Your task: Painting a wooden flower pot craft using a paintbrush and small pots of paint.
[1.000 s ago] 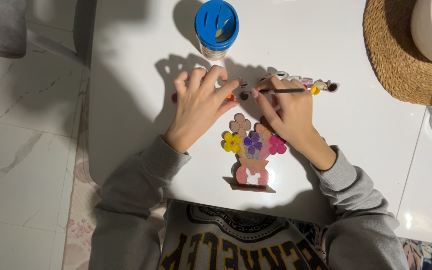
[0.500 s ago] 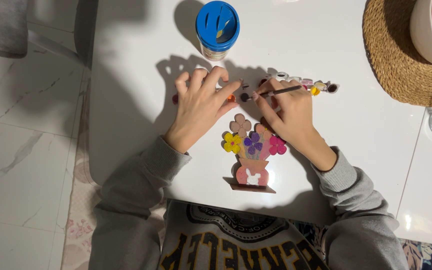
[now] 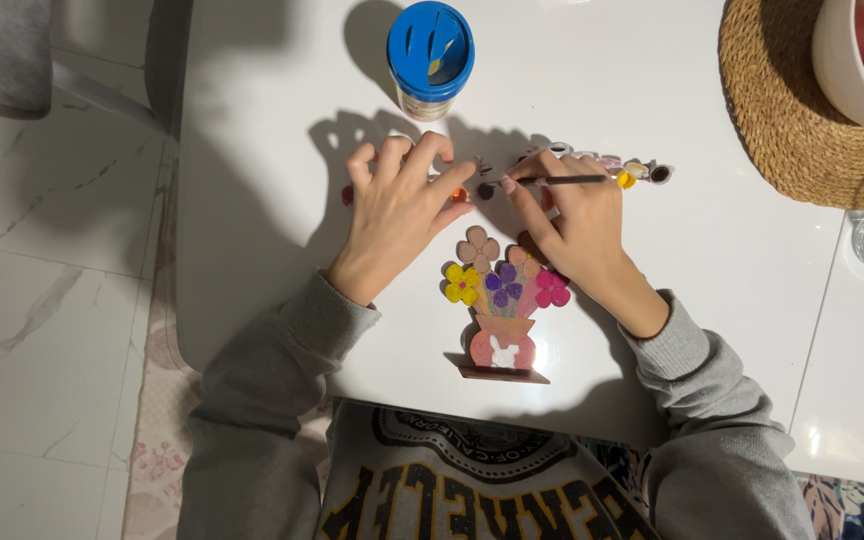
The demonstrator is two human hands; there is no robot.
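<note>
Your left hand (image 3: 397, 215), fingers spread, covers part of the paint-pot strip (image 3: 632, 168); your right hand (image 3: 572, 225) pinches one paintbrush (image 3: 552, 181). Five wooden flowers (image 3: 502, 280) show, one half-hidden.

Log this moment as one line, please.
left hand: steadying paint pots | right hand: holding brush | wooden flower craft: between hands, partly painted

The hands (image 3: 492, 210) hide part of the paint-pot strip (image 3: 642, 170).
</note>
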